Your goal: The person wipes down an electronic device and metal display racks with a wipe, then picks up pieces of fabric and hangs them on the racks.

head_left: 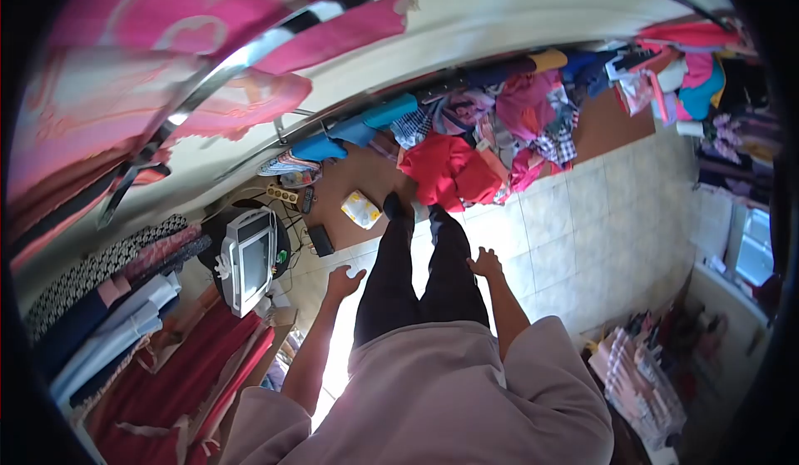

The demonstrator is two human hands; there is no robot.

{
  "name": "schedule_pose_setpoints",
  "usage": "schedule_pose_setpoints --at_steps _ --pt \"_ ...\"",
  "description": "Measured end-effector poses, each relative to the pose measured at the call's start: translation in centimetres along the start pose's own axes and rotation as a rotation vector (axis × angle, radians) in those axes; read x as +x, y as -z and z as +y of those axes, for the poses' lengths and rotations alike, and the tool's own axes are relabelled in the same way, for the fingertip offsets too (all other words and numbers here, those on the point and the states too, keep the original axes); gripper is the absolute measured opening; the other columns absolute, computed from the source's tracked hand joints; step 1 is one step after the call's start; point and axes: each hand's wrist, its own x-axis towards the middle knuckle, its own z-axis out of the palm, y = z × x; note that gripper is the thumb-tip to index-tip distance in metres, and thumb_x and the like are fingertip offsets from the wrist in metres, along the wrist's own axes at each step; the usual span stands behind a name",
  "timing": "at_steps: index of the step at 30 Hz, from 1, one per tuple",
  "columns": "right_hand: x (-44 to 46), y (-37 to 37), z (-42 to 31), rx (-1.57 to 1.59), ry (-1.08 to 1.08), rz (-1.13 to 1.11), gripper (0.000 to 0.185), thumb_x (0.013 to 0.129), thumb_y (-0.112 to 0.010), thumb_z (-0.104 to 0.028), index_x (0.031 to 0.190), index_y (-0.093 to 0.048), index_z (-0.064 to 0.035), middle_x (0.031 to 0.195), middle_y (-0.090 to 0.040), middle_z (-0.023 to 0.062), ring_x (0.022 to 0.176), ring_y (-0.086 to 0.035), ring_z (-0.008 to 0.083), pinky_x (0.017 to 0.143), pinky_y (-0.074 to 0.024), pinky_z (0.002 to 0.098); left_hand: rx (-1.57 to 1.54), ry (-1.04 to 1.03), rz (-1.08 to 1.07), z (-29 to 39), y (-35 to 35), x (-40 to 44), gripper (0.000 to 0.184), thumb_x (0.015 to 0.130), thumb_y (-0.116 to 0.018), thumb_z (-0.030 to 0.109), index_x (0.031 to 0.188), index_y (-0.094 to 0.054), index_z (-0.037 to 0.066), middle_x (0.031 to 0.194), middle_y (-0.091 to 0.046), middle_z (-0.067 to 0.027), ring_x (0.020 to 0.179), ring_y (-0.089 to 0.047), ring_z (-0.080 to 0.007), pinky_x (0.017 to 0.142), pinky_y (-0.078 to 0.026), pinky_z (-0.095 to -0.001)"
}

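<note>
My left hand (345, 283) hangs beside my left thigh, fingers loosely apart and holding nothing. On the other side, my right hand (485, 263) is spread near my right thigh with nothing in it. Ahead of my feet lies a red cloth (454, 169) on a brown mat (345, 178), at the edge of a long heap of mixed fabrics (528, 107). A white and yellow packet (360, 209) rests on the mat in front of my left foot.
A small television (253, 261) stands at the left, near a power strip (282, 193) and cables. Fabric rolls (116, 298) and dark red cloth (179, 382) fill the lower left. Checked clothes (632, 373) pile up at the lower right. Tiles (591, 215) cover the floor.
</note>
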Motion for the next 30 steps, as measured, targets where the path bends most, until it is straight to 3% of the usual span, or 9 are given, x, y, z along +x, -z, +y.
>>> schedule_pose_setpoints --at_steps 3,7,10,16,18,21,24,26,30 --pt "4.0 -2.2 -0.9 0.194 0.045 0.146 0.070 0.083 -0.058 -0.051 0.132 -0.044 -0.0035 0.127 -0.048 0.0278 0.117 -0.050 0.0430 0.095 -0.0435 0.0507 -0.023 -0.154 0.088 0.7 1.2 3.8 0.061 0.076 -0.069 0.054 0.101 -0.068 -0.002 0.104 -0.066 -0.0240 0.099 -0.063 -0.0368 0.090 -0.049 -0.0415" --pt "8.3 -2.3 -4.9 0.565 0.297 0.537 0.062 0.081 -0.066 -0.042 0.124 -0.053 0.0006 0.111 -0.059 0.0295 0.108 -0.056 0.0420 0.093 -0.0451 0.0447 0.061 -0.156 -0.013 4.4 3.8 9.1 0.047 0.078 -0.072 0.041 0.097 -0.068 -0.002 0.091 -0.069 -0.0213 0.089 -0.067 -0.0355 0.083 -0.052 -0.0385" --pt "8.8 -0.6 -6.6 0.537 0.278 0.449 0.064 0.081 -0.066 -0.040 0.125 -0.050 0.0028 0.111 -0.058 0.0299 0.108 -0.056 0.0426 0.093 -0.0452 0.0456 -0.337 -0.311 0.112 7.9 5.4 8.9 0.038 0.081 -0.071 0.030 0.094 -0.067 -0.005 0.086 -0.069 -0.0203 0.090 -0.069 -0.0308 0.082 -0.053 -0.0347" --pt "8.6 1.0 -7.8 0.635 0.260 0.516 0.067 0.080 -0.066 -0.039 0.130 -0.045 -0.0002 0.115 -0.056 0.0302 0.109 -0.055 0.0436 0.093 -0.0454 0.0464 -0.469 -0.386 0.168 10.6 5.3 7.0 0.043 0.082 -0.072 0.019 0.117 -0.058 -0.004 0.100 -0.068 -0.0190 0.098 -0.067 -0.0267 0.083 -0.052 -0.0354" --pt "8.6 1.5 -7.9 0.685 0.316 0.556 0.070 0.079 -0.065 -0.039 0.135 -0.041 -0.0048 0.119 -0.053 0.0310 0.110 -0.054 0.0451 0.092 -0.0457 0.0479 -0.445 -0.426 0.169 10.8 4.5 7.6 0.050 0.082 -0.072 0.019 0.123 -0.053 -0.002 0.104 -0.066 -0.0199 0.098 -0.066 -0.0269 0.083 -0.052 -0.0357" --pt "8.1 2.8 -7.8 0.669 0.303 0.548 0.070 0.080 -0.067 -0.038 0.132 -0.043 0.0020 0.115 -0.056 0.0306 0.111 -0.054 0.0435 0.093 -0.0449 0.0469 -0.415 -0.412 0.191 11.6 3.3 7.7 0.055 0.081 -0.073 0.020 0.127 -0.051 0.000 0.104 -0.066 -0.0204 0.096 -0.066 -0.0268 0.083 -0.052 -0.0358" --pt "10.6 3.2 -7.1 0.622 0.265 0.453 0.071 0.080 -0.066 -0.038 0.134 -0.040 0.0000 0.122 -0.052 0.0309 0.113 -0.052 0.0443 0.094 -0.0447 0.0477 -0.438 -0.366 0.148 12.6 1.3 9.1 0.056 0.081 -0.073 0.021 0.127 -0.050 0.000 0.103 -0.066 -0.0200 0.096 -0.066 -0.0265 0.083 -0.052 -0.0357" --pt "13.9 2.2 -6.5 0.576 0.234 0.459 0.072 0.078 -0.065 -0.037 0.136 -0.037 -0.0057 0.119 -0.053 0.0281 0.107 -0.056 0.0437 0.089 -0.0471 0.0511 -0.410 -0.340 0.091 13.7 0.1 10.6 0.055 0.082 -0.072 0.021 0.128 -0.050 0.001 0.102 -0.066 -0.0187 0.097 -0.065 -0.0258 0.084 -0.051 -0.0353" --pt "21.2 1.6 -5.3 0.552 0.117 0.420 0.076 0.077 -0.069 -0.036 0.138 -0.035 -0.0061 0.126 -0.050 0.0259 0.114 -0.052 0.0425 0.092 -0.0458 0.0499 -0.407 -0.314 -0.007 15.4 -3.5 14.3 0.048 0.086 -0.069 0.021 0.125 -0.051 -0.001 0.102 -0.067 -0.0151 0.094 -0.065 -0.0219 0.083 -0.051 -0.0331"
